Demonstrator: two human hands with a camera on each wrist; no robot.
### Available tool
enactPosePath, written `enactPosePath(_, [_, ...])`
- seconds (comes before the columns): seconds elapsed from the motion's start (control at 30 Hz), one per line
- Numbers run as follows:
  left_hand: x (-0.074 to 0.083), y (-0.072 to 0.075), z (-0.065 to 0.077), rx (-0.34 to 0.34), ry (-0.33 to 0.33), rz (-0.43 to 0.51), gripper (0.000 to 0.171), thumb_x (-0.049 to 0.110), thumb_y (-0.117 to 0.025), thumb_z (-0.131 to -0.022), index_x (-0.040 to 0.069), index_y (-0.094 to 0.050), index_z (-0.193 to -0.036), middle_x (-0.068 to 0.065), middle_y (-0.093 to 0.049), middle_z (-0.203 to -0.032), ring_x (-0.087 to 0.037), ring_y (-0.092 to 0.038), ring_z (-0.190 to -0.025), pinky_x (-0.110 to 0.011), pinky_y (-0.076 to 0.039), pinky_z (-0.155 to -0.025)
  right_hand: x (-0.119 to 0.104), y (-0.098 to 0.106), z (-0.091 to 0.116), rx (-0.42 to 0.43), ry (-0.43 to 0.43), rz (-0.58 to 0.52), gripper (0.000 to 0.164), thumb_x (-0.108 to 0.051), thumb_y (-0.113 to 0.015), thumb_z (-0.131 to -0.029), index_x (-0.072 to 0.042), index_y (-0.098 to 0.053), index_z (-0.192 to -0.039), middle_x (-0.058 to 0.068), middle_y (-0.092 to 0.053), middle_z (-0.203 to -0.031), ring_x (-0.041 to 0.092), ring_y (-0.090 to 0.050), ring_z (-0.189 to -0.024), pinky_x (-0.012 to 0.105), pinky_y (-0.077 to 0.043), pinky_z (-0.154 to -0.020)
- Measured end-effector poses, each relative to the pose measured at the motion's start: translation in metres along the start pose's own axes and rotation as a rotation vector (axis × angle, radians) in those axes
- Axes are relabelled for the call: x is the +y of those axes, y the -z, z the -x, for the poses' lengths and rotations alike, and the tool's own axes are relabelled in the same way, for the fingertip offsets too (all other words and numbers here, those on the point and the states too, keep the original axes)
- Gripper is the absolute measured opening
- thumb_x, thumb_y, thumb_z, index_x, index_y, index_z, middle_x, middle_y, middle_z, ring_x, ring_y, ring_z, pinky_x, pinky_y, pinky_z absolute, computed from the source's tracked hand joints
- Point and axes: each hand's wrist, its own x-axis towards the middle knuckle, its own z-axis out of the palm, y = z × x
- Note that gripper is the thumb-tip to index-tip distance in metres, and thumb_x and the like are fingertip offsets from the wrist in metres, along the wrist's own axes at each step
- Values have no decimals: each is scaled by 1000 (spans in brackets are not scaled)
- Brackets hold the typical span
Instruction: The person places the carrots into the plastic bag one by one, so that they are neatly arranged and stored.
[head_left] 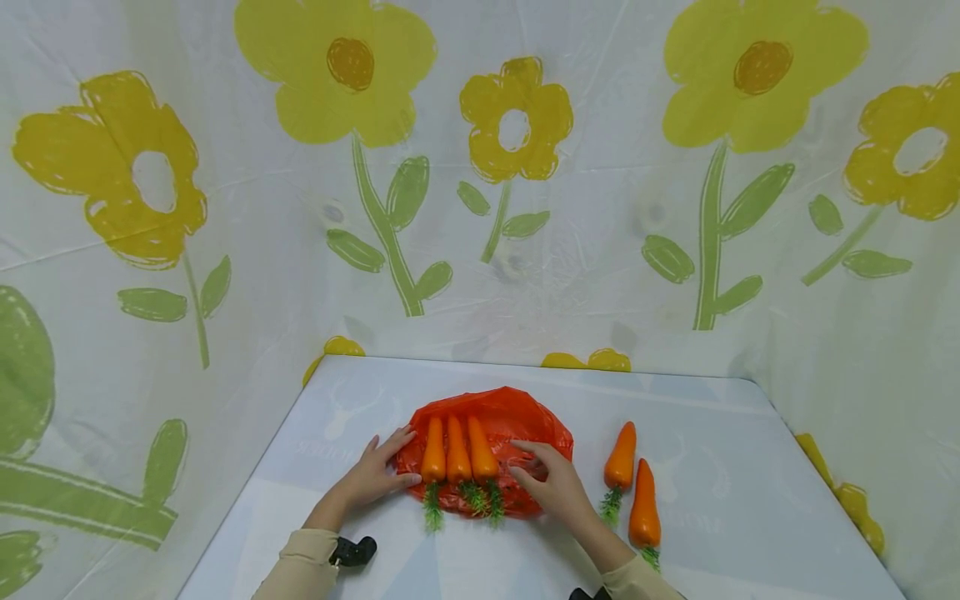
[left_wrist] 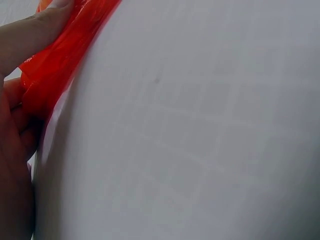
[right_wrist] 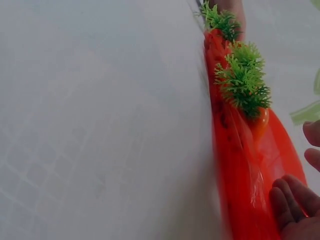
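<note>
A red plastic bag (head_left: 525,412) lies spread on the table, with three orange toy carrots (head_left: 457,454) side by side on it, their green tops (head_left: 474,496) toward me. At the bag's left edge, my left hand (head_left: 371,475) touches the plastic with spread fingers, its thumb close to the leftmost carrot. Red plastic bunches beside that thumb (left_wrist: 37,37) in the left wrist view. My right hand (head_left: 553,483) hovers with parted fingers over the bag's right part, holding nothing. Its fingers (right_wrist: 287,200) overlap the red plastic in the right wrist view.
Two more toy carrots, one (head_left: 620,458) farther back and one (head_left: 645,508) nearer, lie on the pale table (head_left: 750,500) right of the bag. A flower-printed curtain (head_left: 600,250) surrounds the table at the back and sides.
</note>
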Motion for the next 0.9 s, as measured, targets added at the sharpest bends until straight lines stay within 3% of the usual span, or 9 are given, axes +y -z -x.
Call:
enactPosePath(0.23, [-1, 0, 0, 0, 3, 2, 89, 48, -78, -87, 7, -40, -156, -14, -30, -165, -39, -19, -153, -62, 1, -122, 1, 4, 3, 9, -6, 4, 43, -27, -75, -94, -15, -67, -134, 10, -68, -121, 15, -62, -86, 25, -55, -73])
enactPosePath(0.9, [0, 0, 0, -4, 22, 13, 89, 49, -77, -87, 9, -40, -157, -13, -29, -165, -40, -15, -154, -63, 1, -122, 4, 17, 13, 69, -65, 6, 41, -27, -77, -92, -18, -69, -131, 9, -67, -122, 13, -62, -84, 24, -55, -73])
